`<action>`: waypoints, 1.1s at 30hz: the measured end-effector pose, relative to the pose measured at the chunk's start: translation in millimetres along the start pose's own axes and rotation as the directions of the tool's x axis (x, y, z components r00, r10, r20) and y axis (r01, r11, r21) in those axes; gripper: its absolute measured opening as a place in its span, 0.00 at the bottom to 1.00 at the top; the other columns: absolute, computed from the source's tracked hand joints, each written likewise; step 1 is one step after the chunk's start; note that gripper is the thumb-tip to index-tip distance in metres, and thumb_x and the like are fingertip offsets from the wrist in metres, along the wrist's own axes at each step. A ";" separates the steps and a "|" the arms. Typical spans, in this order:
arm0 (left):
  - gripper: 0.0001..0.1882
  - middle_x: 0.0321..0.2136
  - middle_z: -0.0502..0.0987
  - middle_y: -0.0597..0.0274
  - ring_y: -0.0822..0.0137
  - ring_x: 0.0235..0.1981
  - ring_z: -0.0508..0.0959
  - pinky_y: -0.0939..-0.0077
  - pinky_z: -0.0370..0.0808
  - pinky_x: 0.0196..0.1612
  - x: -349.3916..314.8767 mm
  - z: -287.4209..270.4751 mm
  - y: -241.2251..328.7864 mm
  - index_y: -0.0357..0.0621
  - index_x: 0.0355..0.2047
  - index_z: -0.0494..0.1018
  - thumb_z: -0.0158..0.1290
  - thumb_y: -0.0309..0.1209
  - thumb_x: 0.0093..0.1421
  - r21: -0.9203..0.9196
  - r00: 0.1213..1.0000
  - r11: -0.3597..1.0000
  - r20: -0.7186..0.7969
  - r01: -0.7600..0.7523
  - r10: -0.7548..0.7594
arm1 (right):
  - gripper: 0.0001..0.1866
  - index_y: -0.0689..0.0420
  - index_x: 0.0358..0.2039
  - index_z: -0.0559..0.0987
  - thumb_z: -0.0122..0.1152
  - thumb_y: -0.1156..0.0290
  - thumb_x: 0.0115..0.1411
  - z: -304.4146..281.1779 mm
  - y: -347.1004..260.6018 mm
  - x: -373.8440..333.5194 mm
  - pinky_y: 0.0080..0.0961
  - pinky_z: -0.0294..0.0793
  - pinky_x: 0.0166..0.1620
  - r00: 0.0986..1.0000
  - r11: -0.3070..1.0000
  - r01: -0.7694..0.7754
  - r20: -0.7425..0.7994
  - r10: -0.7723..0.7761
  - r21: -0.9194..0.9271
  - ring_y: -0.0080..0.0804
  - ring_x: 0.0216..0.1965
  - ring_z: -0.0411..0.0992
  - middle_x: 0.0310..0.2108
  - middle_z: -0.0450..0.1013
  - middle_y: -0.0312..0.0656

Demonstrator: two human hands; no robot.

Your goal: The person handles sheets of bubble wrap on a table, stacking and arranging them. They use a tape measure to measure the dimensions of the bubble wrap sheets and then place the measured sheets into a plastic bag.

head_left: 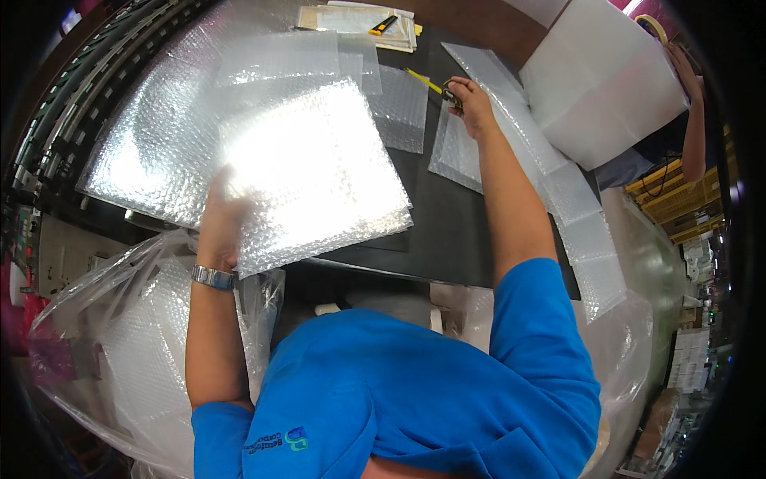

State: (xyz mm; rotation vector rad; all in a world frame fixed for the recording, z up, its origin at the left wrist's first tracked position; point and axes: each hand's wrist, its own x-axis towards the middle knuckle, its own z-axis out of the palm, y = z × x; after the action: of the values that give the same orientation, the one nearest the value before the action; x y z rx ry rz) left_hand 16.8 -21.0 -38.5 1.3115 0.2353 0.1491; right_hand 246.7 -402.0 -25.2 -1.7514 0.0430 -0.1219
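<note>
My left hand (223, 219) grips the near left edge of a stack of bubble wrap sheets (315, 172) lying on the dark table (447, 231). My right hand (471, 102) is stretched out to the far side of the table and is closed on a small dark tool (452, 96), with a smaller bubble wrap piece (456, 152) just under it. A yellow strip (423, 80) runs from the tool toward the left. A long bubble wrap strip (550, 172) runs along the right of my right arm.
A large bubble wrap sheet (152, 136) covers the table's left. Clear plastic bags (104, 335) hold more wrap at lower left and lower right. A white box (598, 88) stands at upper right, another person's arm (692, 120) beside it. Papers and a yellow-black cutter (383, 25) lie far back.
</note>
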 end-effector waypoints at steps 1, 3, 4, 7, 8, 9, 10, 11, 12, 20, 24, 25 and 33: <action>0.32 0.42 0.69 0.57 0.74 0.33 0.72 0.82 0.73 0.35 2.9 -3.1 -4.9 0.46 0.58 0.52 0.41 0.16 0.51 0.006 1.000 1.000 0.010 -0.004 0.004 | 0.18 0.50 0.43 0.72 0.57 0.61 0.52 3.8 0.8 -0.1 0.26 0.67 0.39 0.999 0.994 0.028 -0.014 -0.030 -0.102 0.23 0.37 0.67 0.35 0.70 0.33; 0.32 0.40 0.70 0.59 0.74 0.32 0.72 0.82 0.73 0.34 7.2 -6.4 -11.0 0.46 0.58 0.52 0.41 0.17 0.51 0.239 0.998 0.970 -0.035 -0.050 0.060 | 0.21 0.52 0.44 0.71 0.56 0.58 0.52 10.3 0.8 -1.3 0.28 0.67 0.41 0.985 0.833 0.131 -0.026 -0.171 -0.537 0.27 0.40 0.67 0.38 0.70 0.36; 0.32 0.40 0.70 0.59 0.75 0.32 0.72 0.83 0.73 0.33 8.7 -7.9 -10.5 0.47 0.58 0.52 0.42 0.17 0.51 0.355 0.994 0.932 -0.055 -0.068 0.094 | 0.23 0.53 0.45 0.71 0.56 0.56 0.51 18.7 -2.1 -6.5 0.29 0.67 0.42 0.962 0.576 0.174 0.013 -0.273 -0.798 0.28 0.41 0.67 0.39 0.70 0.37; 0.34 0.45 0.65 0.49 0.62 0.44 0.68 0.71 0.68 0.44 1.5 0.3 -10.4 0.45 0.58 0.50 0.47 0.22 0.50 0.727 0.888 0.598 0.034 -0.337 0.460 | 0.31 0.56 0.49 0.69 0.56 0.49 0.50 35.7 -21.6 -25.0 0.30 0.62 0.50 0.923 0.474 0.343 0.196 -0.332 -0.811 0.40 0.49 0.63 0.48 0.64 0.50; 0.35 0.46 0.63 0.45 0.58 0.47 0.66 0.68 0.67 0.47 -4.6 10.0 -6.0 0.45 0.58 0.50 0.49 0.23 0.50 0.802 0.816 0.443 0.093 -0.401 0.570 | 0.34 0.58 0.50 0.68 0.56 0.46 0.49 43.5 -32.0 -34.6 0.30 0.60 0.54 0.908 0.578 0.411 0.259 -0.330 -0.705 0.45 0.52 0.62 0.51 0.61 0.55; 0.34 0.56 0.54 0.45 0.53 0.57 0.55 0.63 0.55 0.56 -13.2 17.6 4.3 0.36 0.56 0.52 0.52 0.31 0.50 0.847 0.828 0.376 0.124 -0.376 0.547 | 0.37 0.59 0.52 0.65 0.55 0.44 0.49 52.9 -41.0 -49.8 0.32 0.60 0.54 0.927 0.731 0.335 0.346 -0.144 -0.594 0.47 0.52 0.61 0.53 0.59 0.56; 0.36 0.57 0.52 0.44 0.51 0.58 0.54 0.63 0.53 0.57 -17.1 24.3 7.8 0.36 0.57 0.51 0.53 0.33 0.50 0.890 0.835 0.345 0.069 -0.299 0.546 | 0.41 0.60 0.53 0.63 0.55 0.41 0.48 63.7 -48.8 -71.6 0.33 0.59 0.55 0.893 0.850 0.216 0.450 0.027 -0.480 0.48 0.53 0.61 0.55 0.57 0.57; 0.38 0.57 0.51 0.43 0.50 0.58 0.52 0.62 0.52 0.58 -20.5 30.2 10.4 0.36 0.57 0.49 0.54 0.34 0.50 0.925 0.837 0.311 0.016 -0.220 0.546 | 0.42 0.61 0.55 0.59 0.54 0.42 0.49 73.7 -50.8 -93.0 0.34 0.59 0.55 0.850 0.877 0.086 0.494 0.182 -0.472 0.49 0.53 0.60 0.55 0.56 0.59; 0.39 0.58 0.50 0.41 0.49 0.59 0.51 0.62 0.50 0.59 -22.3 33.1 13.2 0.36 0.58 0.48 0.55 0.36 0.50 0.951 0.837 0.275 -0.034 -0.142 0.546 | 0.44 0.62 0.57 0.56 0.54 0.42 0.50 80.8 -51.0 -110.9 0.34 0.58 0.55 0.780 0.880 -0.051 0.532 0.330 -0.471 0.49 0.54 0.59 0.55 0.55 0.60; 0.39 0.56 0.54 0.46 0.55 0.53 0.62 0.65 0.63 0.52 -6.8 4.5 16.9 0.37 0.59 0.42 0.51 0.32 0.54 0.069 0.987 0.989 -0.107 0.130 -0.122 | 0.52 0.58 0.61 0.41 0.65 0.76 0.42 114.1 -24.9 -164.4 0.28 0.58 0.54 0.928 0.989 -0.008 0.369 -0.046 0.145 0.37 0.53 0.60 0.52 0.59 0.55; 0.27 0.42 0.69 0.54 0.63 0.42 0.70 0.68 0.68 0.44 -30.2 2.3 34.6 0.35 0.47 0.62 0.57 0.32 0.49 0.017 0.969 0.969 0.035 -0.245 0.244 | 0.52 0.50 0.62 0.38 0.63 0.76 0.45 95.7 -57.7 -192.7 0.27 0.58 0.53 0.871 0.899 0.287 0.300 -0.388 0.331 0.30 0.51 0.61 0.49 0.63 0.49; 0.27 0.41 0.70 0.55 0.64 0.41 0.70 0.69 0.68 0.44 -36.0 5.5 40.8 0.35 0.46 0.63 0.58 0.33 0.48 0.023 0.942 0.944 0.073 -0.331 0.328 | 0.52 0.51 0.62 0.39 0.64 0.75 0.45 88.1 -73.2 -198.8 0.28 0.58 0.53 0.849 0.853 0.347 0.255 -0.462 0.390 0.30 0.51 0.61 0.48 0.64 0.48; 0.30 0.38 0.71 0.57 0.63 0.39 0.71 0.71 0.67 0.44 -40.2 10.4 11.9 0.35 0.45 0.65 0.63 0.36 0.44 0.176 0.944 0.932 0.157 -0.317 0.291 | 0.31 0.60 0.49 0.65 0.67 0.70 0.45 73.8 -34.9 -204.6 0.27 0.61 0.51 0.891 0.911 0.073 0.383 -0.243 0.407 0.30 0.48 0.63 0.45 0.66 0.41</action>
State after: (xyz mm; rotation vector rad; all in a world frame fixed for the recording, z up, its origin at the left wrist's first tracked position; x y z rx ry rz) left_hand -19.2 -37.4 -21.1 1.5471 -0.0685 0.3100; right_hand 49.9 -303.5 -16.0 -1.3517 -0.4255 0.1302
